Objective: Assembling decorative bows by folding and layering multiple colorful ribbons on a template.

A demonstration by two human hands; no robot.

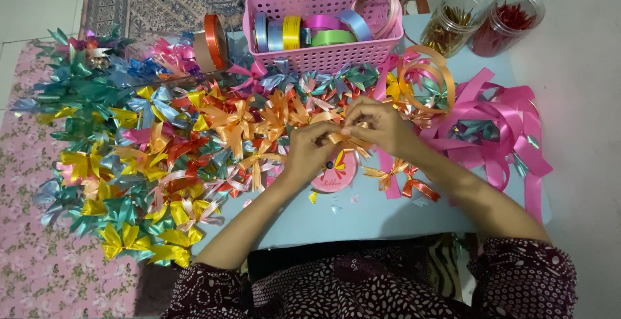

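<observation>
Head view, looking down on a pale blue bench (pixel 362 219).

Left hand (pixel 309 151) and right hand (pixel 381 127) raised together just above the bench centre, fingertips meeting. Orange ribbon bow (pixel 346 140) pinched between both hands; fingers of each narrowed and closed on it, loops and tails protruding below the knuckles. Exact finger placement on the far side of the bow not discernible.

Directly beneath the hands: round pink ribbon spool (pixel 337 175), lying flat on the bench. Just right of it, two loose finished bows in orange tones (pixel 402 180), near the right forearm.

Left of the hands: large heap of finished ribbon bows (pixel 155 157), mixed yellow, orange, red, green, blue and pink, spreading from the bench onto a pink floral mat (pixel 39 254).

Behind the hands: pink perforated basket (pixel 323 51), upright, holding ribbon rolls set on edge in blue, yellow, pink and green. Orange ribbon roll (pixel 212 41) standing on edge just left of the basket.

Right of the hands: tangle of loose pink ribbon (pixel 498 125), spilling across the bench edge; loop of orange ribbon (pixel 430 76) curling between it and the basket.

Far right corner: two clear jars (pixel 482 20), side by side, one with gold contents, one with red.

Dark patterned sleeves (pixel 517 280) at the bottom of the view.
</observation>
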